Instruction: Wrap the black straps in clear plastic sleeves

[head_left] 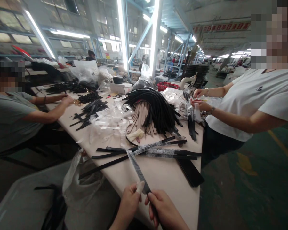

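Note:
A black strap (146, 187) lies between my two hands above the table's front part, its far stretch inside a clear plastic sleeve (135, 164). My left hand (129, 203) pinches the sleeve's near end, and a pale cover sits on one finger. My right hand (162, 206) is closed around the bare strap just beside it. Beyond them, several sleeved black straps (158, 152) lie crossed on the table (127, 172). A big bundle of black straps (156, 105) is heaped farther back, next to a pile of clear plastic sleeves (110, 121).
A person in grey (9, 111) works at the left edge; another in a white shirt (252, 99) stands at the right. Flat black pieces (190, 171) rest by the right edge. A plastic bag (76, 179) hangs at the left edge. A red basket (168, 86) stands behind.

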`<state>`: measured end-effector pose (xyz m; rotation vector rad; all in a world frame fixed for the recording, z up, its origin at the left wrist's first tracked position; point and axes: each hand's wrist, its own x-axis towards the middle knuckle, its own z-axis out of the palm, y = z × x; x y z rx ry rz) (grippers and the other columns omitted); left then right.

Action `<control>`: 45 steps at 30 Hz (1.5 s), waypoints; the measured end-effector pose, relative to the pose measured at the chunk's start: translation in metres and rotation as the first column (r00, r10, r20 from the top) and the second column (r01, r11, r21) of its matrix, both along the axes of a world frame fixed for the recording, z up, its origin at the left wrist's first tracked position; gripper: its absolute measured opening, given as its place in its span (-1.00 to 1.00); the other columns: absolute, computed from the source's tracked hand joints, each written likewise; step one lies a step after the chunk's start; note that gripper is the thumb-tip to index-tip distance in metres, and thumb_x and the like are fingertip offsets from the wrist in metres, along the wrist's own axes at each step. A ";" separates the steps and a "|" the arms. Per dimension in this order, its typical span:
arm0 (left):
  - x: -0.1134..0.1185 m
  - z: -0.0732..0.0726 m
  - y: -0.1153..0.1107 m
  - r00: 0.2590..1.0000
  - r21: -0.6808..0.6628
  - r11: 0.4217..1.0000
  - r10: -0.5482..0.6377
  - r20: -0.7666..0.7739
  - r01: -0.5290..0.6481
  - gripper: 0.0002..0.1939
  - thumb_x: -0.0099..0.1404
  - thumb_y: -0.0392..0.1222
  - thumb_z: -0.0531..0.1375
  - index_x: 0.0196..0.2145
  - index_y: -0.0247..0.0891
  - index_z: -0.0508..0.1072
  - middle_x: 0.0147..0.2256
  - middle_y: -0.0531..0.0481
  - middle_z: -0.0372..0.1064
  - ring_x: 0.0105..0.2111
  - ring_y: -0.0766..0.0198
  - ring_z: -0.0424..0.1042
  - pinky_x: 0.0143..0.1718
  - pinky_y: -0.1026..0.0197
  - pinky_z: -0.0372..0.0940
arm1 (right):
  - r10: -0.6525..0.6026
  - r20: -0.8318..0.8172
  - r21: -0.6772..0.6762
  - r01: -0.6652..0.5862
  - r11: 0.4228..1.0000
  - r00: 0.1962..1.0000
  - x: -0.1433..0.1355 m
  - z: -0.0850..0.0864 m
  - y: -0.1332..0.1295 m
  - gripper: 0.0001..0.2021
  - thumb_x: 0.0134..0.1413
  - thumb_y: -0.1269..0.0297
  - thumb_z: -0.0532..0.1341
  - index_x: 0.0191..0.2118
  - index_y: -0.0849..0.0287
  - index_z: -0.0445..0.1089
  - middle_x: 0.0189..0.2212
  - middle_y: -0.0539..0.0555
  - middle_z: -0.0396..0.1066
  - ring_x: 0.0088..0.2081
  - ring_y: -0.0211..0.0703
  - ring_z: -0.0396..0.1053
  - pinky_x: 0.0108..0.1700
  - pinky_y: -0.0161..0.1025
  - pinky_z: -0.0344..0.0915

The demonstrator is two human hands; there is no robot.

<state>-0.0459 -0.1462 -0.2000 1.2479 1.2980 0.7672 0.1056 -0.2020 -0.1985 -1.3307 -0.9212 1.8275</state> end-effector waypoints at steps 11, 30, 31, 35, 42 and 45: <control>0.007 -0.006 -0.010 0.994 0.043 0.994 0.099 0.043 -0.101 -0.44 0.24 0.30 0.15 -0.61 -0.25 0.40 -0.67 0.04 0.22 -0.62 0.29 0.17 -0.53 0.26 0.07 | -0.018 -0.001 -0.016 0.018 1.000 1.000 0.010 -0.001 -0.011 -0.32 -0.05 -0.41 0.12 -0.29 0.26 0.35 -0.69 -0.01 0.35 -0.75 -0.33 0.20 -0.69 -0.42 -0.03; 0.017 0.000 -0.011 0.969 0.033 0.973 0.223 0.109 -0.227 -0.48 0.23 0.28 0.18 -0.59 -0.24 0.39 -0.69 0.08 0.20 -0.63 0.31 0.16 -0.54 0.27 0.08 | 0.066 -0.075 -0.011 -0.067 0.998 0.995 0.028 0.002 -0.023 -0.43 0.06 -0.24 0.16 -0.20 0.29 0.35 -0.60 0.05 0.43 -0.68 -0.25 0.33 -0.63 -0.38 0.16; 0.016 0.001 -0.008 0.956 0.037 0.960 0.272 0.112 -0.277 -0.48 0.21 0.29 0.18 -0.60 -0.23 0.38 -0.70 0.09 0.17 -0.64 0.32 0.13 -0.56 0.27 0.06 | 0.081 -0.070 -0.032 -0.084 0.996 0.994 0.030 0.000 -0.025 -0.44 0.05 -0.23 0.17 -0.21 0.29 0.35 -0.61 0.04 0.42 -0.68 -0.25 0.33 -0.63 -0.38 0.15; 0.020 -0.004 -0.012 0.979 0.023 0.981 0.188 0.080 -0.190 -0.47 0.22 0.29 0.18 -0.59 -0.24 0.41 -0.70 0.08 0.19 -0.66 0.31 0.14 -0.56 0.27 0.06 | 0.025 0.033 0.006 -0.025 1.000 0.999 0.031 -0.005 -0.023 -0.43 0.07 -0.25 0.13 -0.23 0.29 0.37 -0.66 -0.03 0.35 -0.74 -0.35 0.17 -0.68 -0.40 0.01; 0.025 -0.007 -0.016 0.980 0.091 0.975 0.201 0.010 -0.201 -0.47 0.31 0.26 0.10 -0.57 -0.23 0.41 -0.68 0.07 0.20 -0.62 0.30 0.18 -0.52 0.26 0.08 | 0.086 0.006 -0.028 -0.086 0.996 0.996 0.039 -0.001 -0.022 -0.49 0.10 -0.19 0.13 -0.23 0.27 0.35 -0.63 0.02 0.41 -0.74 -0.32 0.23 -0.65 -0.38 0.05; 0.028 -0.005 -0.019 0.982 0.101 0.977 0.187 -0.001 -0.186 -0.47 0.31 0.24 0.12 -0.59 -0.23 0.40 -0.68 0.07 0.20 -0.62 0.30 0.18 -0.51 0.26 0.08 | 0.096 0.051 -0.036 -0.094 0.995 0.994 0.044 -0.004 -0.024 -0.53 0.13 -0.15 0.11 -0.29 0.26 0.35 -0.71 -0.06 0.32 -0.78 -0.38 0.09 -0.70 -0.41 -0.08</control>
